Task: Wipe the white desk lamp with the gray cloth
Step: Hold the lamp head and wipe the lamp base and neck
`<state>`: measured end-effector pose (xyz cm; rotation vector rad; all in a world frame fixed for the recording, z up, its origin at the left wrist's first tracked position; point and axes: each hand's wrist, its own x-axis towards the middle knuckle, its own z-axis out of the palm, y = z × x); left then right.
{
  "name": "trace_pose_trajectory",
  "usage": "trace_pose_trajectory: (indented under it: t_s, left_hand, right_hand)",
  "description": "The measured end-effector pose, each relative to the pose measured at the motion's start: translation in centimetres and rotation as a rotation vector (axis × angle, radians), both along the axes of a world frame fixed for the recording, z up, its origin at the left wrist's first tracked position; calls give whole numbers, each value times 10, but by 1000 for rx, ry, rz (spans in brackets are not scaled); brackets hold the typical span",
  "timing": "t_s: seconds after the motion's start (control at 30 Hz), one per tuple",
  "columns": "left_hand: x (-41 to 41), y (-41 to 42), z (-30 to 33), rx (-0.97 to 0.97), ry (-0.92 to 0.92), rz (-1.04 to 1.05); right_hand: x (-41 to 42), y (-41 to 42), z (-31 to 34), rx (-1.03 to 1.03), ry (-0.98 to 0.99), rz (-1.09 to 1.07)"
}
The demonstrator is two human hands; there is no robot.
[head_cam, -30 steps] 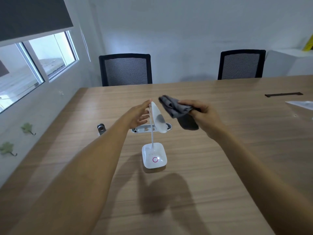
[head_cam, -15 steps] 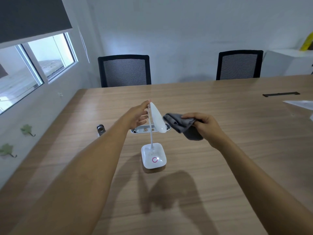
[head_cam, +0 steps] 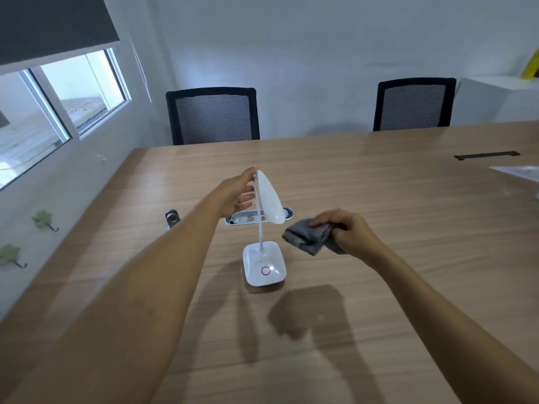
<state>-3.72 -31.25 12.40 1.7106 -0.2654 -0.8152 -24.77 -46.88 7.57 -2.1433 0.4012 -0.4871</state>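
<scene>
The white desk lamp stands on the wooden table, its square base showing a pink ring and its thin neck rising to a long oval head. My left hand rests against the back of the lamp head at its top, fingers spread along it. My right hand is shut on the bunched gray cloth, held low to the right of the lamp's neck, a small gap away from the lamp.
A gray cable tray is set into the table behind the lamp, with a small metal fitting to its left. Two black mesh chairs stand at the far edge. A dark slot and paper lie far right.
My right hand has come down and toward me with the cloth, from beside the lamp head to level with the neck. The left hand has stayed on the lamp head.
</scene>
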Motion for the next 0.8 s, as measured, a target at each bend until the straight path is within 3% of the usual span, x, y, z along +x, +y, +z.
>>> trace_pose_trajectory:
  t_s: [0.17,0.27,0.63,0.8]
  left_hand:
    - [2,-1,-3,-1,5,11]
    - [6,-2,-7,-11,-7,14]
    - [8,7,-7,-27,-34,-13]
    - [5,7,-3,-18,-36,-16]
  right_hand:
    - [19,6,-44,-262,206,-229]
    - [43,33,-61,-424,208,-260]
    - [57,71,-114,-502,376,209]
    - [34,82,-110,-646,167,354]
